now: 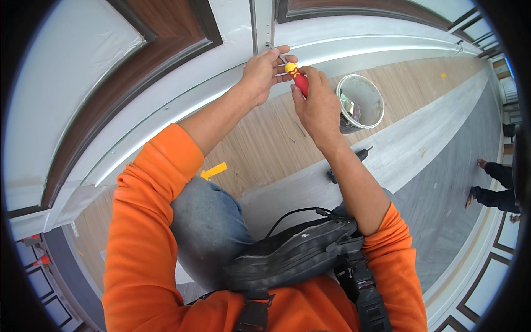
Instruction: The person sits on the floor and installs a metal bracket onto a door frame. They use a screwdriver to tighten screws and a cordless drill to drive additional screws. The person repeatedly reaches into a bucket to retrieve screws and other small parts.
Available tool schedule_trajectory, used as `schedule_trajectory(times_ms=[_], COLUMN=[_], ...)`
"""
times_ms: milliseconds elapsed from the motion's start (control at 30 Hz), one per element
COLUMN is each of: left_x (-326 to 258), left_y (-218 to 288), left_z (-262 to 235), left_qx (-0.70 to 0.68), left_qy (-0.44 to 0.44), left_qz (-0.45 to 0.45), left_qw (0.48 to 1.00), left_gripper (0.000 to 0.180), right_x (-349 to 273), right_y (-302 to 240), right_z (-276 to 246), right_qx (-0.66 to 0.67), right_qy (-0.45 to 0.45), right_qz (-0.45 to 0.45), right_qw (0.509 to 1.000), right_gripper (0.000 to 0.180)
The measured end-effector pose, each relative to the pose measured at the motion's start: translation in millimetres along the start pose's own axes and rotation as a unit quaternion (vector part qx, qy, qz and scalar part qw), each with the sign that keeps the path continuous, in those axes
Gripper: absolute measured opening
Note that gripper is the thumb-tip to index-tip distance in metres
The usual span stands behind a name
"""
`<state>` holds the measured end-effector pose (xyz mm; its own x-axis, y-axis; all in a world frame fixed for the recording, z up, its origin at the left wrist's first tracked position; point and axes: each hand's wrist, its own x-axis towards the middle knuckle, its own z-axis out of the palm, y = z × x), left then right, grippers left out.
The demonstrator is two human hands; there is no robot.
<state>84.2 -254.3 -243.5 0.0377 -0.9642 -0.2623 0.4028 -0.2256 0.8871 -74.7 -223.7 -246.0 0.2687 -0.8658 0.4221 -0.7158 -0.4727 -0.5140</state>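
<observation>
A yellow arrow point(214, 170), the one sign whose shape reads clearly, marks the wood-look floor point(249, 149) just beside the wearer's left knee point(207, 213), its head aimed toward the left and slightly down the frame. Farther along the same floor, beyond the bucket point(360, 102), sits a small yellow mark point(443, 75), too small for its shape or any print to be told. No words or numbers can be read anywhere in view: none on the red-and-yellow screwdriver point(299, 83), none on the packaging scraps point(348, 104) inside the bucket, and none on the black waist bag point(293, 254), which shows only a small pale spot.
</observation>
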Motion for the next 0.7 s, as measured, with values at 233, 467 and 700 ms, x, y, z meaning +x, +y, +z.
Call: schedule_trajectory(times_ms=[233,467,700], left_x=[7,4,13], left_y=[-2,0,-4], left_z=[0,-1,8], left_qx=[-0.020,-0.013,0.012], left_qy=[0.005,0.034,0.089], left_qz=[0.010,-0.014,0.010], left_qw=[1.000,0.999,0.996], left_gripper=[0.041,0.038,0.033], right_x=[0,15,-4], right_y=[6,2,3], right_z=[10,-5,1], right_qx=[-0.148,0.452,-0.060], right_qy=[0.027,-0.150,0.039], right_qz=[-0.067,0.326,-0.080], right_qw=[0.986,0.817,0.994], right_gripper=[0.029,0.029,0.027])
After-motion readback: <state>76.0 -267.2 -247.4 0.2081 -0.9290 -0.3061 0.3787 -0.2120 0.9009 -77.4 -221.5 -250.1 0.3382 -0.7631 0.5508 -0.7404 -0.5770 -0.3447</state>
